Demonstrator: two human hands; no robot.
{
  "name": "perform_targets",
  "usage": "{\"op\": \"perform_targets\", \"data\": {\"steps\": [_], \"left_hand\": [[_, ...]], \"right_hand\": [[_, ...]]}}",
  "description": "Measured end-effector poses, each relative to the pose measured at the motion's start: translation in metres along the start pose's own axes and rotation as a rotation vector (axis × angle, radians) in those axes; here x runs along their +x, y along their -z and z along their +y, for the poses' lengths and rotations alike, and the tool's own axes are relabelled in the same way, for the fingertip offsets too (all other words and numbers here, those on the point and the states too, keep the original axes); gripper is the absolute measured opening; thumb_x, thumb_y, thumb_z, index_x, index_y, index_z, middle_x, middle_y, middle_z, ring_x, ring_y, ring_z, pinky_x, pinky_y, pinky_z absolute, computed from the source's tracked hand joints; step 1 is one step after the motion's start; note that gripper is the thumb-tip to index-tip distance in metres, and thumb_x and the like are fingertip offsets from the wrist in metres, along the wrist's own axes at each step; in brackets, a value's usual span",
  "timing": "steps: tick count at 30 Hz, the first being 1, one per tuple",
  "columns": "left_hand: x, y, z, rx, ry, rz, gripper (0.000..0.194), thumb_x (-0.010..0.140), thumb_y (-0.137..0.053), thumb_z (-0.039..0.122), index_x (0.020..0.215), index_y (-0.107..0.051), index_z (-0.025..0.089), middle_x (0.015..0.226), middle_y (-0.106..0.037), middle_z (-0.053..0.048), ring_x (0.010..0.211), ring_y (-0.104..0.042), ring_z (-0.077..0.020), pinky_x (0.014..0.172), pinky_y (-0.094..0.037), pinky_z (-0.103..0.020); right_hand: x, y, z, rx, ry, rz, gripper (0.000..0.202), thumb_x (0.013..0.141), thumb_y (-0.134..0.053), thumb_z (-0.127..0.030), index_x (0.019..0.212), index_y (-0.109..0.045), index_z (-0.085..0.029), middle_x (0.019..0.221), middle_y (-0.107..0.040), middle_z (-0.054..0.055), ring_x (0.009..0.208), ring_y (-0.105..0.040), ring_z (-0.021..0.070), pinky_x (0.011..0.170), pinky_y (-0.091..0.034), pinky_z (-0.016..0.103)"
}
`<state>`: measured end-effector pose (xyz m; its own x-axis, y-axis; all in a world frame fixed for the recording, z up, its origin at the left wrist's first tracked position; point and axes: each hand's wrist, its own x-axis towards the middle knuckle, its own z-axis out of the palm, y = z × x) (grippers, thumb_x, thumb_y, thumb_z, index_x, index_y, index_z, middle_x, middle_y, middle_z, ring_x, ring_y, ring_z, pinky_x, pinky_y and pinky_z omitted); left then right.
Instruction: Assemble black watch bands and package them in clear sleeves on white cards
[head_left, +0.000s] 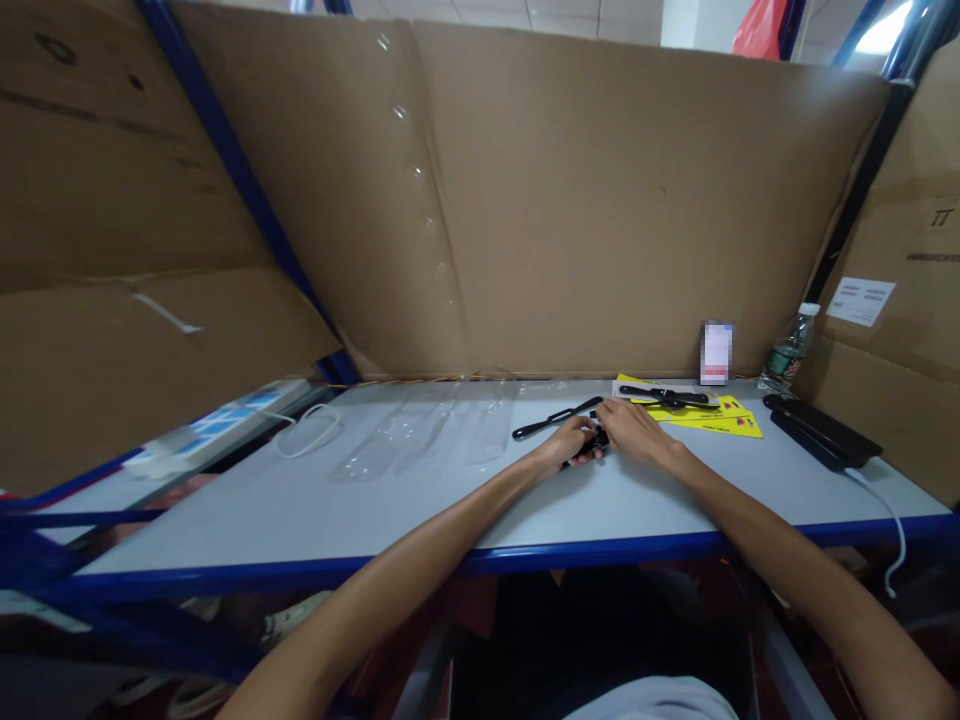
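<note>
Near the middle right of the table, my left hand [568, 441] is closed around a small black object [589, 446], its fingers wrapped round it. My right hand [628, 428] meets it from the right, fingers bent onto the top of the same object. The hands hide most of its shape. Just behind my left hand lies a long black tool [556, 418] with a slot. More black tools [670, 397] rest behind my right hand, on top of yellow cards [720, 416].
Clear plastic sleeves [420, 430] lie left of my hands. A phone [716, 353] stands at the back, near a water bottle [789, 350]. A black device [823, 432] with a white cable is at right. A power strip [225, 425] sits at left. Cardboard walls [600, 220] surround the table.
</note>
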<state>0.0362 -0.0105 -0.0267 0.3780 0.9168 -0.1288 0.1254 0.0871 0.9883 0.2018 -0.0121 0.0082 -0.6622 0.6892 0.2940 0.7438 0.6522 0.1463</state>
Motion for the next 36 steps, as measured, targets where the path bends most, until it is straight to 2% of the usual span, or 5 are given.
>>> {"op": "perform_targets", "data": {"steps": [5, 13, 29, 32, 36], "left_hand": [[0.002, 0.001, -0.002, -0.004, -0.022, -0.024, 0.007, 0.088, -0.044, 0.011, 0.087, -0.049, 0.016, 0.059, -0.063, -0.002, 0.036, -0.039, -0.0057, 0.036, -0.018, -0.018], [0.001, 0.001, 0.0, -0.011, -0.005, -0.017, 0.007, 0.088, -0.045, 0.011, 0.09, -0.049, 0.017, 0.058, -0.062, 0.0, 0.036, -0.04, -0.0058, 0.037, -0.018, -0.017], [-0.003, 0.0, 0.004, 0.005, -0.008, -0.001, 0.012, 0.083, -0.043, 0.008, 0.089, -0.051, 0.016, 0.058, -0.062, -0.001, 0.037, -0.04, -0.0059, 0.037, -0.018, -0.018], [-0.003, 0.001, 0.003, 0.02, -0.023, -0.018, 0.01, 0.084, -0.043, 0.01, 0.087, -0.051, 0.016, 0.059, -0.062, -0.001, 0.037, -0.039, -0.0058, 0.037, -0.018, -0.018], [-0.003, 0.002, 0.004, 0.012, 0.013, -0.036, 0.012, 0.085, -0.044, 0.009, 0.091, -0.052, 0.016, 0.058, -0.063, -0.001, 0.037, -0.038, -0.0062, 0.037, -0.018, -0.018]], "right_hand": [[0.0, 0.004, -0.005, -0.032, -0.016, -0.03, 0.021, 0.094, -0.052, -0.009, 0.111, -0.063, -0.011, 0.114, -0.067, 0.018, 0.111, -0.061, 0.0284, 0.084, -0.047, 0.034], [0.0, 0.004, -0.006, 0.005, -0.063, -0.018, 0.021, 0.092, -0.053, -0.007, 0.111, -0.062, -0.01, 0.114, -0.067, 0.018, 0.106, -0.063, 0.0275, 0.084, -0.047, 0.034], [0.003, -0.001, -0.005, 0.087, 0.011, -0.013, 0.019, 0.09, -0.061, -0.01, 0.108, -0.065, -0.009, 0.11, -0.068, 0.018, 0.104, -0.064, 0.027, 0.082, -0.046, 0.032], [0.006, -0.006, -0.007, 0.136, -0.094, 0.023, 0.019, 0.089, -0.057, -0.007, 0.105, -0.067, -0.01, 0.107, -0.07, 0.017, 0.097, -0.066, 0.0258, 0.078, -0.045, 0.031], [0.012, -0.014, -0.003, 0.36, -0.288, 0.075, 0.017, 0.089, -0.056, -0.009, 0.095, -0.071, -0.014, 0.091, -0.075, 0.01, 0.086, -0.068, 0.0211, 0.073, -0.043, 0.027]]}}
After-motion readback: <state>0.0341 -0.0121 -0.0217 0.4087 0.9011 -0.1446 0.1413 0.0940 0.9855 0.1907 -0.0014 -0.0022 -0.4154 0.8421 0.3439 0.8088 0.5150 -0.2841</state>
